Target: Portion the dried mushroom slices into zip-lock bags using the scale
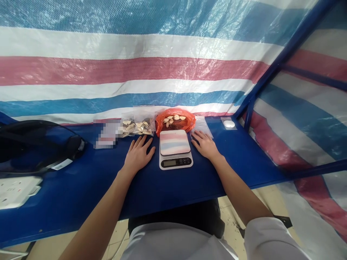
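My left hand [138,153] lies flat on the blue table [159,191], fingers spread, left of a white digital kitchen scale [175,146]. On the scale's other side my right hand [204,144] rests palm down with fingers apart, its tips at the edge of some clear plastic bags [202,124]. The scale's platform bears nothing, and its display looks blank. Behind it an open red plastic bag [160,121] holds pale dried slices, perhaps mushroom. Two clear bags of similar slices [143,127] lie just beyond my left fingertips.
A blurred-out packet [108,133] lies left of the filled bags. Black gear [73,148] and a white power strip [18,191] sit at the far left. A small white round object [229,124] lies back right. Striped sheeting [130,70] and blue frame bars [248,108] bound the table.
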`<action>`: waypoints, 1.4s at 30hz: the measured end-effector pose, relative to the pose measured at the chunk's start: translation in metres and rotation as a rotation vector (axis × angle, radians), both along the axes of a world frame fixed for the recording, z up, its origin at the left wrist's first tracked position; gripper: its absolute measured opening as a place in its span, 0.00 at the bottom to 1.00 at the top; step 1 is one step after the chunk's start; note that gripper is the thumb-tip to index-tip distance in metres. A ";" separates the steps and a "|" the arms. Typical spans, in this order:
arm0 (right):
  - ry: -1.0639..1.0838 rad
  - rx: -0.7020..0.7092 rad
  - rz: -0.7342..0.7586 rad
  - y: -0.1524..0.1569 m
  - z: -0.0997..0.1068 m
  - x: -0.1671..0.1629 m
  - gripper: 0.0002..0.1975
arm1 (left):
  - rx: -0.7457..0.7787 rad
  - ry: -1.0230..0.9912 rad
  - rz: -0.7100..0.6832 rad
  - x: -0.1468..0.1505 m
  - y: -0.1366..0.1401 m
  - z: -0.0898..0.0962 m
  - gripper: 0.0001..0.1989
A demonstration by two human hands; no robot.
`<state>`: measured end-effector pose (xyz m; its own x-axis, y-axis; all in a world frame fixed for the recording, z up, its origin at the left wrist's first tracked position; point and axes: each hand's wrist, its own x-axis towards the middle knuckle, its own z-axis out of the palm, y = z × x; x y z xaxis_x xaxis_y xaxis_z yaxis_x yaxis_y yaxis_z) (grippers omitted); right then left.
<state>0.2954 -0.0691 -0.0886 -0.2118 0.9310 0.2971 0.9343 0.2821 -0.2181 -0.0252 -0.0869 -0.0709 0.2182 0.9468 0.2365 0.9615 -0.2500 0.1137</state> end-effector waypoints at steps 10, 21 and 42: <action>0.114 -0.052 -0.067 0.021 0.021 0.017 0.22 | -0.015 -0.006 0.010 0.001 0.005 0.004 0.26; 0.061 0.059 -0.012 0.035 0.001 0.021 0.17 | 0.026 -0.004 -0.010 -0.001 0.003 -0.003 0.27; 0.164 0.212 -0.183 0.017 0.019 0.021 0.15 | 0.065 -0.139 -0.015 -0.002 0.004 -0.003 0.25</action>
